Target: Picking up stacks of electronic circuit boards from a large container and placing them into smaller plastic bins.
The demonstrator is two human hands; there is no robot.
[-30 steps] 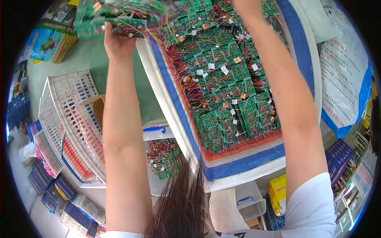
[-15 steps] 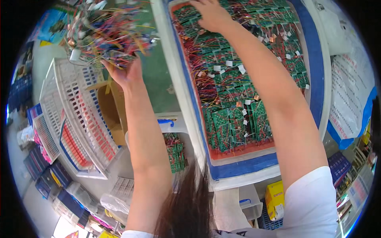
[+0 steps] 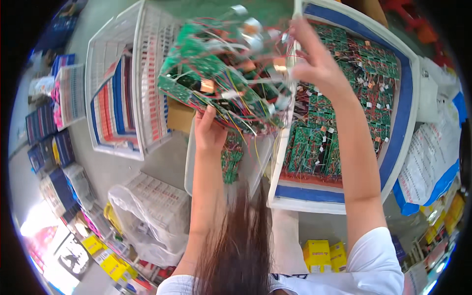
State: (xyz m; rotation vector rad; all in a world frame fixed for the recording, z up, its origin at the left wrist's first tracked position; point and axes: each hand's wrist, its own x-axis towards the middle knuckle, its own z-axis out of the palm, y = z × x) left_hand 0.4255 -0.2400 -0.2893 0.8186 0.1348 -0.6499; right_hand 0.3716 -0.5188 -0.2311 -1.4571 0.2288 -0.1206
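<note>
My left hand [image 3: 210, 132] grips a thick bundle of green circuit boards [image 3: 196, 71] from below, thumb on the near side. Loose coloured wires, white connectors and copper-coloured pieces stick out of the bundle, its far part smeared by motion. My right hand [image 3: 317, 64] is beside the bundle's right end, over the left rim of a white crate. Its fingers are spread and hold nothing I can see. Rows of wired green boards [image 3: 361, 110] lie inside that white crate [image 3: 309, 205], which has a blue band and a red sheet under the boards.
Below my left hand, a pale bin [image 3: 190, 169] contains more green boards [image 3: 231, 160]. To the left stand a white slatted basket [image 3: 155, 93] with striped contents and a cardboard box [image 3: 180, 118]. A clear plastic bag [image 3: 147, 221], yellow boxes [image 3: 316, 253] and a white-and-blue sack [image 3: 427, 160] surround the area.
My left hand has brought the board bundle rightward and nearer, up against the crate's left side. My right hand has drawn back from the boards at the crate's far end. The view has shifted.
</note>
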